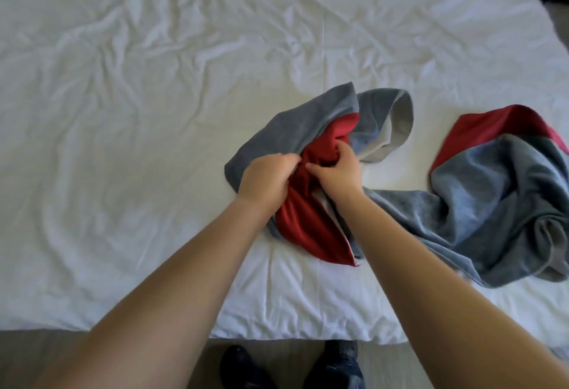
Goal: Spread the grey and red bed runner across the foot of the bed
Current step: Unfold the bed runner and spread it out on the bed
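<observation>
Grey and red, the bed runner (492, 191) lay bunched at the foot of the bed (123, 111). The left hand (268, 179) and right hand (335, 173) pinched its red part with curled fingers, as if untangling it. Next, it likely needed pulling wide.

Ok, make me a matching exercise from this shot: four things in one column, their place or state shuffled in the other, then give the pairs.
Column one
1. left hand
2. bed runner
3. duvet
4. shoes

Column two
A. white, wrinkled, spread wide
B. dark, on the floor
C. holding a red fold
D. grey and red, bunched in a heap

Pairs: 1-C, 2-D, 3-A, 4-B
</observation>
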Available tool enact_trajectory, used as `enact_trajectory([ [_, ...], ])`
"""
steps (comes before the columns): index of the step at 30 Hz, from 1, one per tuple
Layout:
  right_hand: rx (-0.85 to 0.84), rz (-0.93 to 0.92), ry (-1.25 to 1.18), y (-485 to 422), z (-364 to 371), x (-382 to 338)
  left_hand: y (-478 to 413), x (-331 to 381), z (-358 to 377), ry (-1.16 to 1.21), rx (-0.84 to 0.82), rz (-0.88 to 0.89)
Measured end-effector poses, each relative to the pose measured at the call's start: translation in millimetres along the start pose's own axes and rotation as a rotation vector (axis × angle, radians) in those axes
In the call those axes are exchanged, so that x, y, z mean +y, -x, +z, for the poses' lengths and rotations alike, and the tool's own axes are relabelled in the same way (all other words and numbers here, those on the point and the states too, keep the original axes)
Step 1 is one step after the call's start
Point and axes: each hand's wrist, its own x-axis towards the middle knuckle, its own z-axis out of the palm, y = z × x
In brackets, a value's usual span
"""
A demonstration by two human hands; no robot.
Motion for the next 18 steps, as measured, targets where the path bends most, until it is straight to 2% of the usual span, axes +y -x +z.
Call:
enact_trajectory([
  [4, 0.061, -0.088, 0.013, -3, 27, -41, 30, -13, -24, 0.144, 0.383, -0.089],
  [8, -0.039, -0.399, -0.008, 15, 69, -90, 64, -38, -49, 0.313, 0.64, -0.355],
  [11, -0.231, -0.485, 0.165, 35, 102, -89, 90, -54, -51, 0.381, 0.682, -0.57],
  [13, -0.342, -0.459, 0.314, 49, 116, -77, 107, -62, -52, 0.311, 0.699, -0.612],
  [15, -0.385, -0.452, 0.402, 58, 119, -70, 111, -68, -60, 0.244, 0.694, -0.563],
  [18, -0.418, -0.458, 0.268, 65, 94, -73, 87, -64, -81, 0.217, 0.619, -0.401],
])
